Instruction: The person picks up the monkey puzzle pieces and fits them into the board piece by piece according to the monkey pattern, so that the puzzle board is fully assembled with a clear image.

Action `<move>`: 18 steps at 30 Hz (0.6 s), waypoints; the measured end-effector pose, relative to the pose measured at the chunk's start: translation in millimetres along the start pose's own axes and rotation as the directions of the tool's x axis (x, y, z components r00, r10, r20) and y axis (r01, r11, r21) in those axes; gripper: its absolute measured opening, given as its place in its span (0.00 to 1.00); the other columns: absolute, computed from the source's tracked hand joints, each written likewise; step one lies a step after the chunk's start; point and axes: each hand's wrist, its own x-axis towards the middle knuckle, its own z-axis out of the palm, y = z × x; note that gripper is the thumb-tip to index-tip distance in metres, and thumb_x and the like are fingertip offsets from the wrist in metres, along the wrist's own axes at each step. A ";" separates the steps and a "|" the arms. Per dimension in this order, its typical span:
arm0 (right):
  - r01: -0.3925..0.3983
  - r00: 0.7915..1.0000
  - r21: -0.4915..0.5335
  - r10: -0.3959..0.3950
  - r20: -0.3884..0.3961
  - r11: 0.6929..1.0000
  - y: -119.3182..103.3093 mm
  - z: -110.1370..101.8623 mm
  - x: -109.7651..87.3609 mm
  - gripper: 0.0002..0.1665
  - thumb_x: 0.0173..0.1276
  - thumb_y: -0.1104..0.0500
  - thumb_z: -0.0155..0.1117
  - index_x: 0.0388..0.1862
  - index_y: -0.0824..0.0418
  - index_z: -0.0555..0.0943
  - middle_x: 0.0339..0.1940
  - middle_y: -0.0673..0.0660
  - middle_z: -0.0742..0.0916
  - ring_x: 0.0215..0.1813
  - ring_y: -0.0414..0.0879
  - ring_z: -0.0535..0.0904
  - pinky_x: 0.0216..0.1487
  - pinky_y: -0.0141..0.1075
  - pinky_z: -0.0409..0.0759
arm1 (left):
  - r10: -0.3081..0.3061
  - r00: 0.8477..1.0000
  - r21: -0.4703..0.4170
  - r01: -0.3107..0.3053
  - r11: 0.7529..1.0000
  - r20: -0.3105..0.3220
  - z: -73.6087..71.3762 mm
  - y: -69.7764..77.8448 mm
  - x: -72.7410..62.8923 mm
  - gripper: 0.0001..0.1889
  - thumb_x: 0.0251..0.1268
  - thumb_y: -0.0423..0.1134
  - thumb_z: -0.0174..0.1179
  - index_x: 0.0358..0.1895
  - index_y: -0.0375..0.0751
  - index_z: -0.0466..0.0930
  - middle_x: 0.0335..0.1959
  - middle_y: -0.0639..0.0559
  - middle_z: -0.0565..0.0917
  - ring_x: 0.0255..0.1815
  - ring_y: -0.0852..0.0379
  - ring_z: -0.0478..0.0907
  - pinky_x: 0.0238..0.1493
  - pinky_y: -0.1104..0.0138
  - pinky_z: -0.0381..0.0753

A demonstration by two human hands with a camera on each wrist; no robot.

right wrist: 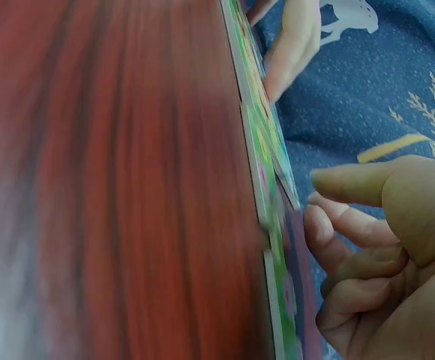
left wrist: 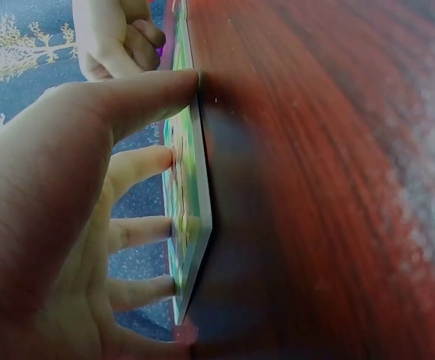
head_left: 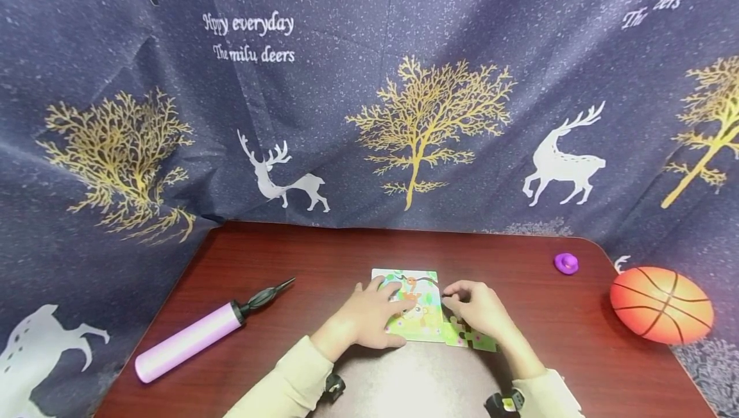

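Observation:
On the table lies a jigsaw puzzle [head_left: 430, 323] with a cartoon animal picture in green, white and orange. My left hand [head_left: 378, 315] rests on it with fingers spread; in the left wrist view the fingertips touch its face and the thumb [left wrist: 154, 94] lies by its near edge. Green puzzle pieces [head_left: 482, 342] extend from the lower right of the picture, partly under my right hand [head_left: 480, 308]. That hand hovers beside the puzzle's right edge, its fingers loosely bent. In the right wrist view, nothing shows between its thumb [right wrist: 349, 182] and fingers.
A pink hand pump [head_left: 190, 340] with a black nozzle lies at the left. Toward the back right sits a small purple hat [head_left: 566, 263]. An orange basketball [head_left: 661, 305] is at the table's right edge. A printed blue curtain [head_left: 323, 97] hangs behind the table.

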 end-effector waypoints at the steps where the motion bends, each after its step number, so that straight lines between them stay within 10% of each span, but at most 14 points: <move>1: 0.005 1.000 0.013 -0.005 0.012 1.000 1.6 -2.6 -2.2 0.08 0.69 0.57 0.73 0.45 0.56 0.87 0.26 0.51 0.84 0.18 0.46 0.78 0.17 0.38 0.75 | 0.000 1.000 0.004 0.000 1.000 -0.003 0.2 0.4 0.2 0.39 0.60 0.70 0.63 0.77 0.72 0.69 0.78 0.51 0.66 0.77 0.35 0.61 0.62 0.32 0.70; 7: 0.060 0.994 0.046 -0.064 0.089 0.997 13.9 -15.5 -14.2 0.17 0.64 0.55 0.78 0.47 0.62 0.86 0.32 0.54 0.85 0.22 0.47 0.82 0.23 0.39 0.82 | 0.008 1.000 0.034 -0.007 0.999 -0.026 1.1 3.4 2.1 0.40 0.59 0.71 0.63 0.77 0.72 0.68 0.75 0.50 0.68 0.75 0.34 0.63 0.58 0.32 0.73; 18: 0.291 0.955 -0.234 -0.266 0.134 0.928 29.0 -26.1 -25.0 0.30 0.45 0.43 0.88 0.45 0.51 0.88 0.35 0.43 0.83 0.38 0.37 0.78 0.42 0.35 0.79 | 0.011 0.999 0.079 -0.007 0.997 -0.046 2.2 5.2 4.4 0.40 0.57 0.73 0.63 0.76 0.74 0.69 0.71 0.50 0.70 0.72 0.35 0.65 0.55 0.35 0.76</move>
